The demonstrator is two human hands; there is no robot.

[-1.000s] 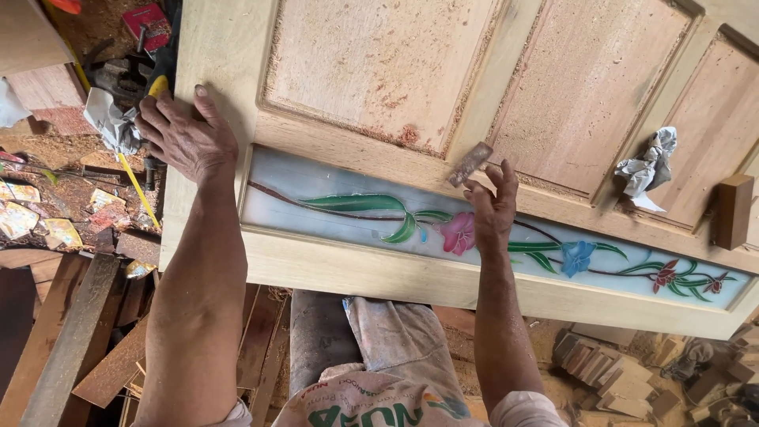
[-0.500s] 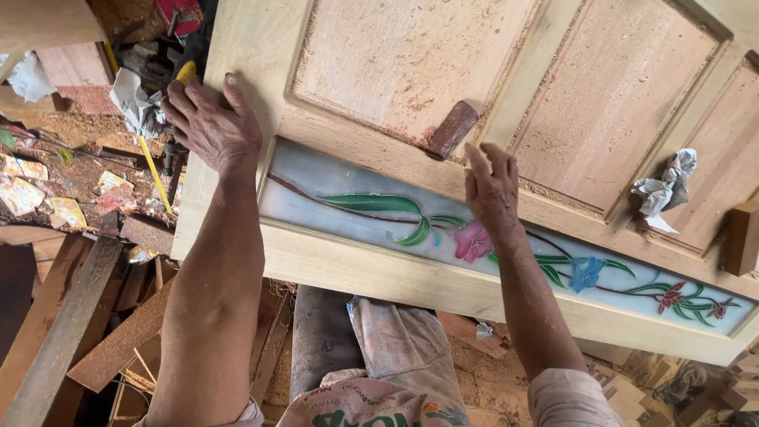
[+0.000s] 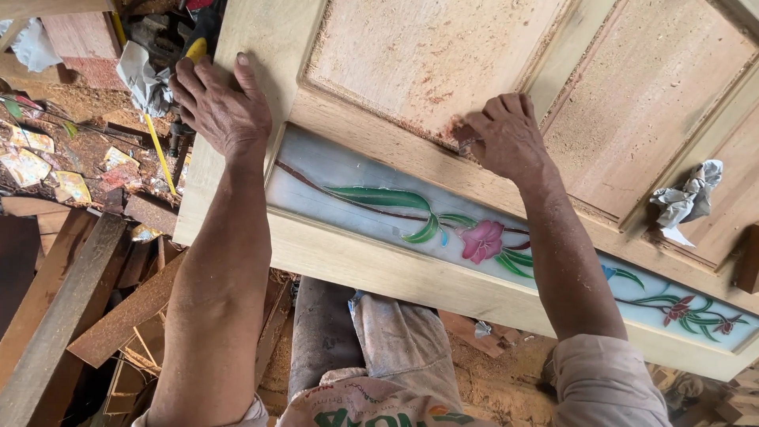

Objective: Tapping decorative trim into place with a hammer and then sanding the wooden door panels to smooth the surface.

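fingers first: your left hand (image 3: 221, 107) lies flat and spread on the door (image 3: 379, 261), curling over its left edge and holding nothing. your right hand (image 3: 506, 138) is closed around a small sanding block (image 3: 466, 141), pressed at the lower edge of one sunken panel (image 3: 431, 59). just below runs one painted glass strip (image 3: 443, 217) with flowers. past the left edge, planks (image 3: 71, 292) crowd the floor. one crumpled rag (image 3: 684, 202) rests on the second panel, well right.

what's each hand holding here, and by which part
The left hand rests flat on the wooden door at its edge. The right hand covers a small sanding block, mostly hidden.
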